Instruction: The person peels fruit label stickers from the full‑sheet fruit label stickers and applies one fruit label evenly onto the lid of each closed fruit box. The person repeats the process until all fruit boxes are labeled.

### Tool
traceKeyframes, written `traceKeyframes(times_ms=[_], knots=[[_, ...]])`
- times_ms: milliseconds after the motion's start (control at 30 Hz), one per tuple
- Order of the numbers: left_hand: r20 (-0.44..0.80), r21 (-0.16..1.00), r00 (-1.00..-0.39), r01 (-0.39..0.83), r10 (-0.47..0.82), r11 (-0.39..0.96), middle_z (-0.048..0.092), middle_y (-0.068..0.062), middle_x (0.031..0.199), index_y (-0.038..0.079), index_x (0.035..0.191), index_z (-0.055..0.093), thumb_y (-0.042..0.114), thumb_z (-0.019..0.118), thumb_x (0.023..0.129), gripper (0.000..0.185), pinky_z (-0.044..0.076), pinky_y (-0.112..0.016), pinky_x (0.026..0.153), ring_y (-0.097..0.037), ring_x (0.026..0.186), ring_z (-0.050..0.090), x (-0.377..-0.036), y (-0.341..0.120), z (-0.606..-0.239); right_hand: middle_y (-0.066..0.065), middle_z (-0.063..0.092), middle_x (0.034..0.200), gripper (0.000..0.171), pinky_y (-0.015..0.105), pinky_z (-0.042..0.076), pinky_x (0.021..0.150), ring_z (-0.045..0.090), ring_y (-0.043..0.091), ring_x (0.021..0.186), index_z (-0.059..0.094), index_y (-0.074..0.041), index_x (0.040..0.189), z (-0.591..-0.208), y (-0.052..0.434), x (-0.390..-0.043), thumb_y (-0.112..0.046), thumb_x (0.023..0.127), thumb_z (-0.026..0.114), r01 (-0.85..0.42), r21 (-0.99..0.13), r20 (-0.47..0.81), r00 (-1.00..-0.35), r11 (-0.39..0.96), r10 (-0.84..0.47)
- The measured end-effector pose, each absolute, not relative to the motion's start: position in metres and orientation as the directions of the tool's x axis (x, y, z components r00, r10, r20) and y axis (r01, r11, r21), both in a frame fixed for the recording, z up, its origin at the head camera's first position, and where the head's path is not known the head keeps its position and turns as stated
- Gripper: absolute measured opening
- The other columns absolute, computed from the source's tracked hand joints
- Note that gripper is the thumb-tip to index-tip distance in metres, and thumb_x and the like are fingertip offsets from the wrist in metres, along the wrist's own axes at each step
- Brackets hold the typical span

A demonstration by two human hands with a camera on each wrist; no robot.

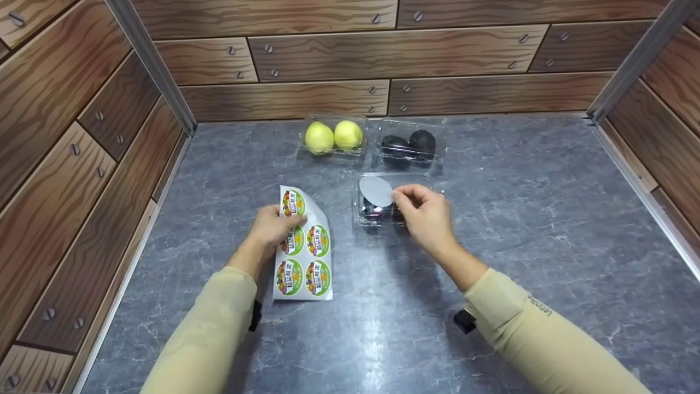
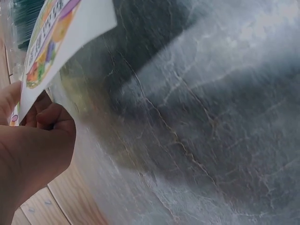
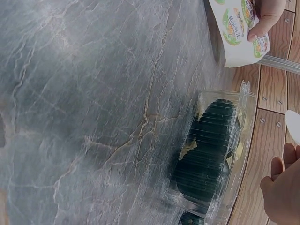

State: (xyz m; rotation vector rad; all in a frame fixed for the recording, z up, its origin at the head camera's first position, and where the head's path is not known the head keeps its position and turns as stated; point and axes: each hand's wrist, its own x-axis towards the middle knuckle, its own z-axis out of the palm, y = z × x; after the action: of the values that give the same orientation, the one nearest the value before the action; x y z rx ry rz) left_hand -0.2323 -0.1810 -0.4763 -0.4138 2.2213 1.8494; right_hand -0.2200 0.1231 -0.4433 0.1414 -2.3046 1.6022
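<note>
A white sticker sheet (image 1: 302, 257) with round green fruit labels lies on the grey marble-look table (image 1: 519, 219). My left hand (image 1: 285, 220) grips its upper end, which curls up off the table; the lifted sheet (image 2: 56, 42) and that hand (image 2: 37, 136) also fill the left wrist view. My right hand (image 1: 399, 196) pinches one peeled sticker (image 1: 376, 190), pale back side toward me, just above a clear clamshell box (image 1: 363, 216) of dark fruit. In the right wrist view the box (image 3: 211, 154) lies under my right hand (image 3: 283, 187), beside the sticker's edge (image 3: 293, 124).
Two more clear boxes stand at the back: one with two yellow-green fruits (image 1: 333, 137), one with dark avocados (image 1: 409, 146). Wood-pattern walls (image 1: 82, 137) close in the table on the left, back and right. Bare table surface spreads to the right and front.
</note>
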Motion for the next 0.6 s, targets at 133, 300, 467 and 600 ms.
traceKeyframes(times_ms=[133,300,467,600], knots=[[-0.349,0.911,-0.934,-0.356,-0.074,0.206,0.075,-0.015,0.085,-0.006,0.112,0.07,0.01,0.074,0.098,0.022,0.061,-0.029,0.058,-0.02,0.065,0.073,-0.2321,-0.1816,-0.4767,0.008,0.078,0.09,0.008,0.018,0.049,0.07,0.063,0.011,0.077,0.08,-0.002,0.095,-0.4431,0.123,-0.2195,-0.01,0.096,0.078,-0.264,-0.889,0.324,-0.94,0.373,0.107],[-0.34,0.905,-0.937,-0.349,-0.078,0.245,0.075,-0.015,0.085,-0.006,0.112,0.07,0.009,0.074,0.097,0.021,0.061,-0.029,0.057,-0.02,0.064,0.072,-0.2324,-0.1815,-0.478,0.009,0.079,0.091,0.008,0.017,0.05,0.07,0.064,0.012,0.077,0.08,-0.002,0.095,-0.4432,0.1225,-0.2194,-0.009,0.096,0.078,-0.259,-0.888,0.32,-0.942,0.379,0.107],[-0.322,0.904,-0.94,-0.34,-0.108,0.261,0.074,-0.017,0.088,-0.006,0.115,0.068,0.006,0.075,0.096,0.024,0.061,-0.03,0.057,-0.021,0.064,0.072,-0.2317,-0.1799,-0.4777,0.008,0.078,0.091,0.008,0.018,0.05,0.069,0.064,0.011,0.077,0.081,-0.002,0.095,-0.4433,0.123,-0.219,-0.01,0.096,0.078,-0.256,-0.893,0.313,-0.944,0.369,0.105],[-0.315,0.896,-0.939,-0.342,-0.137,0.284,0.074,-0.017,0.092,-0.004,0.121,0.065,0.006,0.077,0.095,0.031,0.062,-0.031,0.059,-0.021,0.067,0.073,-0.2316,-0.1784,-0.478,0.007,0.077,0.091,0.01,0.018,0.049,0.068,0.063,0.012,0.077,0.08,-0.001,0.096,-0.4434,0.1239,-0.2186,-0.01,0.097,0.076,-0.245,-0.9,0.299,-0.949,0.359,0.1]])
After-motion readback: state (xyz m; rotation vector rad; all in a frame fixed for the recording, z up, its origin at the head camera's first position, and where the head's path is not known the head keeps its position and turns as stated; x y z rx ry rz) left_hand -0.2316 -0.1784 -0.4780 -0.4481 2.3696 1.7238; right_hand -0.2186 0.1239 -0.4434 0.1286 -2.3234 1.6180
